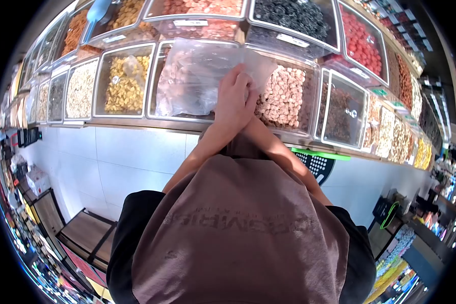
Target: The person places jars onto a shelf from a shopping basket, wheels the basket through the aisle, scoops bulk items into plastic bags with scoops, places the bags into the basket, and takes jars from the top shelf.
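Note:
A clear plastic bag (190,76) lies spread over a bin of the front row, wrinkled and see-through, with its upper right part lifted toward my hands. My left hand (231,99) is closed at the bag's right end, with its fingertips pinching the plastic. Right beside it, partly covered by it, my right hand (251,96) is closed on the same end of the bag. Just to the right of my hands is an uncovered bin of pale pinkish round pieces (281,96). What lies inside or under the bag is hard to make out.
Around me stand lidded bins, including yellow pieces (126,81), dark dried pieces (291,17), red pieces (362,43) and brown pieces (339,109). A blue scoop (97,12) rests at the upper left. A black basket with a green edge (314,162) is below the counter.

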Demonstrator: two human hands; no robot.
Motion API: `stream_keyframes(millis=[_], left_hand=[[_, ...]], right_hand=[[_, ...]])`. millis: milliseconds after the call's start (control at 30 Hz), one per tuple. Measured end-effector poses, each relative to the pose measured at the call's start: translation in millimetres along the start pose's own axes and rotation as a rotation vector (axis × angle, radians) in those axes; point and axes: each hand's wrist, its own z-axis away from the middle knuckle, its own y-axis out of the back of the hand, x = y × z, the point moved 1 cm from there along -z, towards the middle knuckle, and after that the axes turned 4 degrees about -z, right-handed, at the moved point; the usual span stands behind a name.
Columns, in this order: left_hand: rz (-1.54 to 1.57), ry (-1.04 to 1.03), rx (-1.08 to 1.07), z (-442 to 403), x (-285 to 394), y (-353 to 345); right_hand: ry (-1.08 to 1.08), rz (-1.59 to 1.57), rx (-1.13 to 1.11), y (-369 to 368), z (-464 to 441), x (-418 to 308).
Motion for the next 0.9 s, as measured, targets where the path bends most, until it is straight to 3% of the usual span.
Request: stream_keyframes(millis=[100, 200, 267, 333, 467, 500, 567, 833, 900], left_hand=[[-0.046, 0.033, 0.031, 5, -18, 9], [-0.061, 0.027, 0.049, 10, -39, 10], [-0.036, 0.025, 0.031, 18, -56, 0], [-0.071, 0.06, -0.037, 27, -80, -21], [-0.322, 0.028, -0.124, 39, -113, -45], [-0.308, 0.02, -0.137, 37, -114, -47], [-0.504, -0.007, -0.231, 32, -116, -49], [-0.48, -0.009, -0.225, 31, -118, -49], [-0.492, -0.013, -0.219, 28, -117, -48]], right_hand=[[-0.057, 0.09, -0.059, 0, -10, 6], [-0.473, 0.25, -0.111, 18, -15, 3], [-0.563, 0.128, -0.005, 37, 9, 7], [-0.656, 0.277, 0.005, 52, 42, 21], [-1.063, 0.164, 0.033, 98, 87, 19], [-1.149, 0.262, -0.031, 107, 100, 25], [-1.14, 0.372, -0.081, 119, 119, 36], [-1.203, 0.381, -0.183, 122, 95, 71], [-1.247, 0.352, -0.185, 130, 59, 49]])
